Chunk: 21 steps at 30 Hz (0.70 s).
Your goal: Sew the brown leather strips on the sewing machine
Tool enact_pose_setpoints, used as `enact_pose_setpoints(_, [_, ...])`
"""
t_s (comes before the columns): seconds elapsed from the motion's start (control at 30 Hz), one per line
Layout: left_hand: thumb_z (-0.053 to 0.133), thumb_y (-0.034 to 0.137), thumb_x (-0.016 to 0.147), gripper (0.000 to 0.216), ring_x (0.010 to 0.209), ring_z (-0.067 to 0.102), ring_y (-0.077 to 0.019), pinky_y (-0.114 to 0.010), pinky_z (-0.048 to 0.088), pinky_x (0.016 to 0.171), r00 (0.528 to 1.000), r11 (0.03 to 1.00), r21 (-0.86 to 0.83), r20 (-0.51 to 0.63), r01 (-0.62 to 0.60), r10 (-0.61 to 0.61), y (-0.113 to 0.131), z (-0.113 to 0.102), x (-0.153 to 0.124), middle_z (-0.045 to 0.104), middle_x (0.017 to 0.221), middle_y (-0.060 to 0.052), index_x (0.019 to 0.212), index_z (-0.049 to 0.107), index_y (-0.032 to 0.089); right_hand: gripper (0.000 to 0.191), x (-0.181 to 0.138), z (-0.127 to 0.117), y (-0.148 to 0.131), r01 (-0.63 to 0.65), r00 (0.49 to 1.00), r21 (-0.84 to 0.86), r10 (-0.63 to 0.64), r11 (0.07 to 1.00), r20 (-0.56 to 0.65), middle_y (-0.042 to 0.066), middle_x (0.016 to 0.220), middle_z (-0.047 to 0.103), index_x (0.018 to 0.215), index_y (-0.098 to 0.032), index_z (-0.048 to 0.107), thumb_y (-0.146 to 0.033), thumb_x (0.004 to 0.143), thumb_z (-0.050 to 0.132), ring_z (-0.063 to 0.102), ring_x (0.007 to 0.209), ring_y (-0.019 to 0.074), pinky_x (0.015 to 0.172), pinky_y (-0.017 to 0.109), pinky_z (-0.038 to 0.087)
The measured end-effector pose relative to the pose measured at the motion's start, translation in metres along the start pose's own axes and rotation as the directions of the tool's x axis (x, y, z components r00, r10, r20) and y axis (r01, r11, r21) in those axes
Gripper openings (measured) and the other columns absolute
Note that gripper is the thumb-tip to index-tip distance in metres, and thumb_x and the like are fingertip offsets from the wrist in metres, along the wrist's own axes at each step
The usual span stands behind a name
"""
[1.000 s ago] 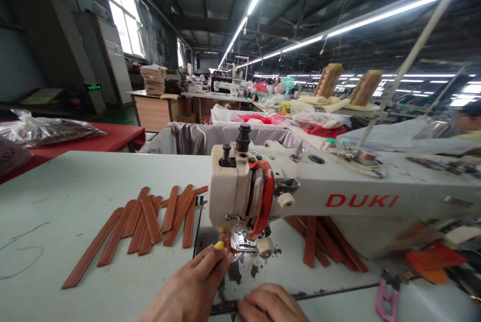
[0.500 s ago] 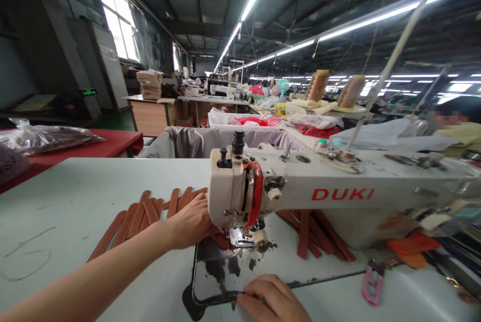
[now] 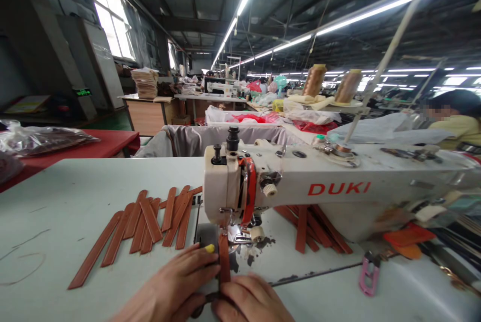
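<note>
Pale table [image 3: 56, 202] carries sewing machine [image 3: 223, 187]. From its presser foot [image 3: 237, 237]: brown strip [image 3: 224, 262] at six o'clock, left hand [image 3: 175, 279] at eight, right hand [image 3: 251, 298] by strip's near end. I cannot tell either grip. Likely lining-up; next calls for straight feeding.

Strips [image 3: 151, 221] were spread on the table [image 3: 112, 174] left of the sewing machine [image 3: 289, 174]; 1 strip [image 3: 224, 259] was set at its presser foot [image 3: 236, 234], more strips [image 3: 301, 232] beneath its arm [image 3: 345, 174]; snips [image 3: 370, 264] were placed farther right, 2 thread cones [image 3: 314, 80] behind.
</note>
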<state>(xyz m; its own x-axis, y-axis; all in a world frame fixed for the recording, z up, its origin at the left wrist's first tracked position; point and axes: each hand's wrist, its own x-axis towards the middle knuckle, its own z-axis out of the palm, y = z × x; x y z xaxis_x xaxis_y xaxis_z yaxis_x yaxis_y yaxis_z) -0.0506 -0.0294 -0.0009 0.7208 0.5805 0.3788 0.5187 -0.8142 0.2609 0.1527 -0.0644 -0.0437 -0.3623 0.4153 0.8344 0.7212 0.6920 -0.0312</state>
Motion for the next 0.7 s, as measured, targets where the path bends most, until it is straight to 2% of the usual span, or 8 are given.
enact_pose_setpoints(0.03, [0.058,0.022,0.093,0.042,0.121,0.06,-0.0202,-0.029,0.044,0.108,0.999,0.999,0.033,-0.035,-0.025,0.026,0.001,0.003,-0.004,0.063,0.132,-0.003,0.134,0.053,0.026,0.041,-0.001,-0.003,0.004,0.002,1.0,-0.015,-0.001,1.0,0.02,-0.009,0.082,0.075,0.084,-0.027,0.068,-0.028,0.106,0.033,0.069,0.07,0.0111,0.073,0.022,0.057])
enact_pose_setpoints(0.13, [0.056,0.023,0.095,0.043,0.12,0.061,-0.0179,-0.024,0.043,0.106,0.995,0.997,0.082,-0.103,0.014,-0.005,0.009,0.014,-0.003,0.061,0.134,-0.004,0.138,0.05,0.021,0.025,-0.013,-0.006,0.016,0.049,0.991,-0.049,-0.043,0.998,0.13,-0.002,0.101,0.076,0.103,-0.023,0.069,-0.029,0.1,0.045,0.07,0.088,0.0147,0.084,0.023,0.056])
enact_pose_setpoints(0.27, [0.046,0.015,0.097,0.04,0.122,0.059,-0.016,-0.022,0.04,0.107,0.984,0.99,0.118,-0.151,-0.072,0.089,0.017,0.019,0.011,0.065,0.13,-0.005,0.136,0.051,0.019,0.032,-0.02,-0.003,0.022,0.157,0.959,-0.047,-0.141,0.986,0.246,0.007,0.111,0.074,0.116,-0.015,0.065,-0.032,0.093,0.053,0.068,0.102,0.0205,0.088,0.027,0.056])
enact_pose_setpoints(0.37, [0.045,0.016,0.096,0.035,0.119,0.061,-0.0159,-0.022,0.039,0.108,0.974,0.981,0.172,-0.187,-0.093,0.126,0.019,0.015,0.017,0.068,0.124,-0.006,0.129,0.056,0.016,0.033,-0.008,-0.02,0.025,0.174,0.941,0.002,-0.166,0.985,0.294,0.005,0.115,0.073,0.121,-0.016,0.062,-0.018,0.09,0.052,0.068,0.104,0.0179,0.091,0.027,0.055])
enact_pose_setpoints(0.43, [0.043,0.016,0.096,0.034,0.117,0.063,-0.0165,-0.022,0.041,0.106,0.973,0.976,0.194,-0.188,-0.097,0.134,0.02,0.013,0.019,0.068,0.123,-0.008,0.126,0.058,0.015,0.042,0.004,-0.043,0.034,0.091,0.938,0.021,-0.092,0.996,0.334,0.003,0.118,0.071,0.123,-0.019,0.061,-0.006,0.086,0.046,0.067,0.106,0.0162,0.095,0.029,0.054])
enact_pose_setpoints(0.53, [0.04,0.015,0.093,0.036,0.117,0.062,-0.0176,-0.022,0.044,0.104,0.977,0.976,0.201,-0.176,-0.088,0.124,0.022,0.011,0.02,0.068,0.121,-0.009,0.123,0.061,0.015,0.052,0.017,-0.082,0.064,-0.159,0.89,-0.067,0.173,0.985,0.422,0.006,0.119,0.068,0.12,-0.022,0.063,0.0,0.079,0.041,0.064,0.107,0.0193,0.092,0.034,0.055])
enact_pose_setpoints(0.63, [0.041,0.014,0.092,0.038,0.12,0.06,-0.0185,-0.024,0.043,0.105,0.98,0.975,0.215,-0.172,-0.059,0.098,0.021,0.013,0.019,0.067,0.123,-0.008,0.124,0.06,0.015,0.051,0.02,-0.107,0.104,-0.183,0.805,-0.234,0.282,0.955,0.522,0.011,0.119,0.066,0.116,-0.02,0.067,0.001,0.076,0.042,0.061,0.111,0.0275,0.096,0.049,0.052])
enact_pose_setpoints(0.7, [0.043,0.014,0.092,0.04,0.124,0.057,-0.0193,-0.026,0.04,0.108,0.984,0.972,0.231,-0.163,-0.031,0.07,0.02,0.015,0.015,0.064,0.128,-0.006,0.129,0.057,0.017,0.055,0.022,-0.113,0.126,-0.168,0.719,-0.321,0.339,0.932,0.608,0.014,0.125,0.063,0.118,-0.017,0.067,0.003,0.073,0.043,0.059,0.114,0.0317,0.097,0.055,0.049])
